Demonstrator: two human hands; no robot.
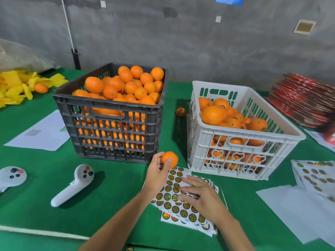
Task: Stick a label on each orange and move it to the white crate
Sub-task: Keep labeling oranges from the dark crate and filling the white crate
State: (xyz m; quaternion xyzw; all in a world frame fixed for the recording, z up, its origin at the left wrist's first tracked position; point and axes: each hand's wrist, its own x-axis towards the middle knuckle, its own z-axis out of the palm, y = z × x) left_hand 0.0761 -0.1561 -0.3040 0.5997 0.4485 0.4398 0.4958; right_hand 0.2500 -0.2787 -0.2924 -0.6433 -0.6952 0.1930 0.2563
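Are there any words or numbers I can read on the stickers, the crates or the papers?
No text here can be read.
Sticker sheet: round gold-and-black labels, print too small.
White crate: only heart-shaped cutouts, no words.
Black crate: raised marking on the rim, too faint.
White paper: grey block and lines, blurred.
Red stack: blurred.

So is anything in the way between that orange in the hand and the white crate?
Nothing visible blocks it. The left hand holds the orange just left of the white crate; only the crate's near wall must be cleared by lifting over it.
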